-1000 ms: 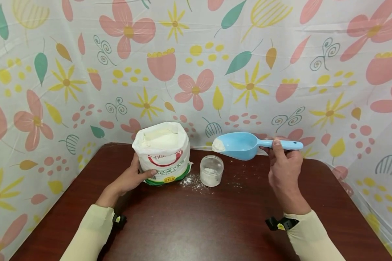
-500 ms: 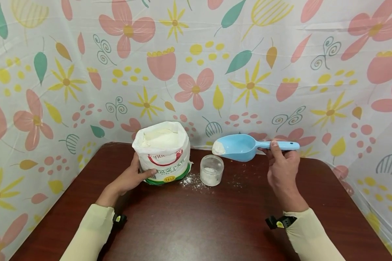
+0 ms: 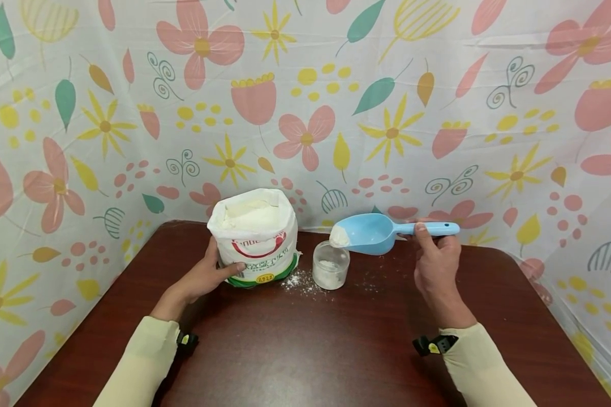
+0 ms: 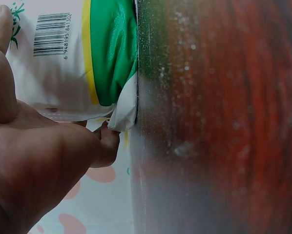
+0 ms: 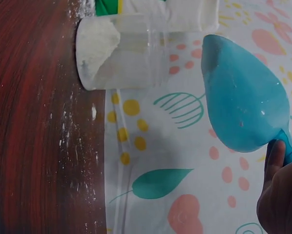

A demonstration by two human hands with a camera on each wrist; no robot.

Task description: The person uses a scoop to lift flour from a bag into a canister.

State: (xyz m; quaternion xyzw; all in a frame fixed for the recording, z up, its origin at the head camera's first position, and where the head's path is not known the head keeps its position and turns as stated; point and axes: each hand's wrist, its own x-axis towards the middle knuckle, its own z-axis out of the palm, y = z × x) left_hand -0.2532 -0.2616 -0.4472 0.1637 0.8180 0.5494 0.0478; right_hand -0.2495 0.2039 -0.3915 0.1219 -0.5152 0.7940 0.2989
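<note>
My right hand (image 3: 438,265) grips the handle of a light-blue scoop (image 3: 369,233), with white flour (image 3: 339,237) heaped at its tip. In the head view that tip overlaps the far rim of a clear round jar (image 3: 331,268), which stands upright with some flour in its bottom. The right wrist view shows the scoop (image 5: 246,97) from below, apart from the jar (image 5: 131,53). An open white flour bag (image 3: 254,240) with a green base stands left of the jar. My left hand (image 3: 198,277) holds its lower left side, thumb across the front and fingers behind (image 4: 107,146).
Flour is spilled on the dark red-brown table (image 3: 305,350) around the jar, most of it between jar and bag. Right behind the table's far edge hangs a floral cloth (image 3: 305,73), which continues along both sides.
The scoop has moved slightly left and down, its tip now over the jar's far rim. My right hand has shifted left with it. The left hand, bag and jar stay put.
</note>
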